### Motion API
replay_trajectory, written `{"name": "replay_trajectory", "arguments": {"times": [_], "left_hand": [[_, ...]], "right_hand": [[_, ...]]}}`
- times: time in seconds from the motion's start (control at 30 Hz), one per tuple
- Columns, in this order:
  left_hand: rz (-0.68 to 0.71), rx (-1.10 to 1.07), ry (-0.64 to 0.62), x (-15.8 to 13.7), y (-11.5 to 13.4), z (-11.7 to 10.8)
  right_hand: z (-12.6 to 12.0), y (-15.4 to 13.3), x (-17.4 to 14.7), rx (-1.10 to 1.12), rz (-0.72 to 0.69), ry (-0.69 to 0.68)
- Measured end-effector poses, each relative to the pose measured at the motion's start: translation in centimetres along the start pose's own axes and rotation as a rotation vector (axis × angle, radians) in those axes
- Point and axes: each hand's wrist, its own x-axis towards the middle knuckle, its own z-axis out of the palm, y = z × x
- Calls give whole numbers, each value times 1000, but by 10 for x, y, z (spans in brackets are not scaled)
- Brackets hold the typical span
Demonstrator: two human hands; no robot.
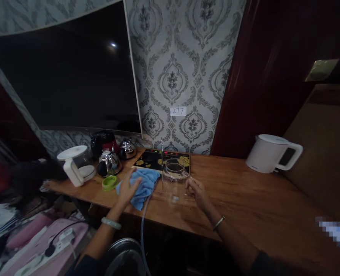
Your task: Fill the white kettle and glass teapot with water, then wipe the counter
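While the right hand curls round the handle of a glass jug, the left hand is loosely spread, thumb apart, at a blue cloth; from where I stand I can't tell whether it presses down. The jug is upright over the tabletop, in front of a black hob with gold flowers, but I can't make out whether its base touches the wood. Just left of the cloth lies a green lid, near a steel kettle. Well off to the right stands a white kettle.
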Motion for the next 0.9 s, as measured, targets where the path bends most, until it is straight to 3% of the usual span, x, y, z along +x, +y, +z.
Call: {"name": "replay_trajectory", "arguments": {"times": [0.17,0.43,0.9], "left_hand": [[-54,-194,-287,1,39,48],[-140,-465,-410,23,57,77],[-98,-373,-243,18,51,84]], "right_hand": [[-5,6,25,1,40,-63],[0,11,53,1,45,-120],[11,13,70,36,32,-80]]}}
